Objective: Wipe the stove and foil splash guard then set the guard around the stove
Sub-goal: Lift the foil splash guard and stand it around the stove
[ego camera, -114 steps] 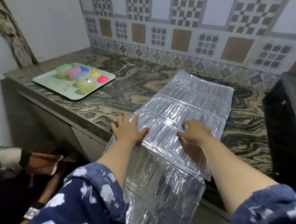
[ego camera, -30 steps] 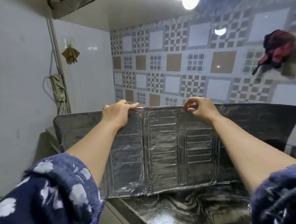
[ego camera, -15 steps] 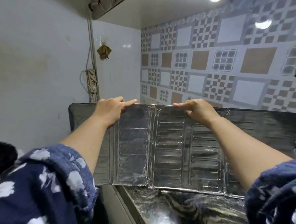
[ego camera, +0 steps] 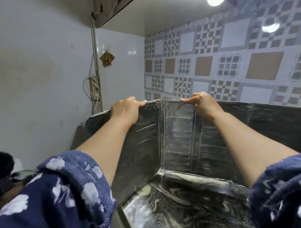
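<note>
The foil splash guard (ego camera: 178, 137) stands upright on the marbled counter (ego camera: 185, 205), its ribbed silver panels facing me. It is bent at a vertical fold, with the left panels angled toward me and the right panels running along the back. My left hand (ego camera: 126, 111) grips the top edge of the left panel. My right hand (ego camera: 201, 102) pinches the top edge just right of the fold. The stove is out of sight.
A patterned tile wall (ego camera: 216, 65) rises behind the guard. On the plain white wall at left hang a power strip with cables (ego camera: 94, 89) and a vertical pipe (ego camera: 95, 52). The counter's front edge (ego camera: 124, 217) runs at lower centre.
The guard went from lying flat on the counter to standing upright. In the last half second its left panels have swung toward me, forming a corner.
</note>
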Demonstrator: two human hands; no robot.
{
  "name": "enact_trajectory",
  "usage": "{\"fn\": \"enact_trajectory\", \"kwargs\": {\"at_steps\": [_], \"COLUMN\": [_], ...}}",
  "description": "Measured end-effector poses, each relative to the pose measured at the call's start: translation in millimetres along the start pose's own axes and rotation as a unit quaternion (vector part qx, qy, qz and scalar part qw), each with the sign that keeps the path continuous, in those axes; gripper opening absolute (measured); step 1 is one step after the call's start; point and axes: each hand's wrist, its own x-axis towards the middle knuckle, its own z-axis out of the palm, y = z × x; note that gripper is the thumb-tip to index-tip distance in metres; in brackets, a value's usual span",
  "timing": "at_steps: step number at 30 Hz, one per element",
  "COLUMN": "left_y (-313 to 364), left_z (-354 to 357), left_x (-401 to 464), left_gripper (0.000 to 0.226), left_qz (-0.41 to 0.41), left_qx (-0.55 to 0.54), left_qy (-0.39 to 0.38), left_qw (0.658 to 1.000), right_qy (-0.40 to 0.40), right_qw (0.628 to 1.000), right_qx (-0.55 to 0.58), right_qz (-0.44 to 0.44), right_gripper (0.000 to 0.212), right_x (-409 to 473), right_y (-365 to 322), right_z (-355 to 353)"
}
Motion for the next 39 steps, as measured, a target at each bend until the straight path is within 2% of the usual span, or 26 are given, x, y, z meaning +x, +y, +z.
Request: {"fn": "enact_trajectory", "kwargs": {"at_steps": [4, 6, 9, 12, 18, 20, 23, 28, 32, 39], "left_y": [37, 50, 63, 67, 76, 78, 81, 95, 107, 130], "left_z": [13, 23, 38, 48, 57, 61, 66, 70, 70, 63], "left_x": [16, 26, 37, 47, 63, 67, 72, 78, 83, 106], "left_gripper": [0.032, 0.035, 0.044, 0.046, 0.05, 0.055, 0.061, 0.057, 0.061, 0.058], "left_qz": [0.0, 0.009, 0.035, 0.04, 0.034, 0.045, 0.072, 0.081, 0.103, 0.123], "left_qx": [-0.02, -0.016, -0.004, -0.008, -0.011, -0.013, 0.0, -0.031, -0.044, -0.072], "left_qy": [-0.003, -0.011, -0.01, 0.008, 0.008, 0.008, 0.014, 0.019, 0.022, 0.056], "left_qw": [1.0, 1.0, 0.999, 0.999, 0.999, 0.999, 0.997, 0.996, 0.994, 0.988], "right_qy": [0.001, 0.013, -0.001, -0.019, -0.058, -0.057, -0.034, 0.015, 0.061, 0.12], "right_qw": [0.997, 0.995, 0.995, 0.991, 0.971, 0.962, 0.946, 0.951, 0.945, 0.944], "right_qx": [0.008, 0.023, -0.019, -0.071, -0.086, -0.122, -0.184, -0.165, -0.139, -0.098], "right_qz": [0.075, 0.099, 0.096, 0.112, 0.214, 0.239, 0.266, 0.26, 0.291, 0.291], "right_gripper": [0.051, 0.049, 0.052, 0.06, 0.068, 0.072, 0.069, 0.067, 0.069, 0.07], "right_x": [-2, -6, -5, -4, -36, -47, -64, -80, -79, -75], "right_y": [24, 34, 47, 65, 123, 139, 156, 164, 167, 179], "right_z": [11, 19, 21, 5, -40, -49, -59, -64, -59, -95]}}
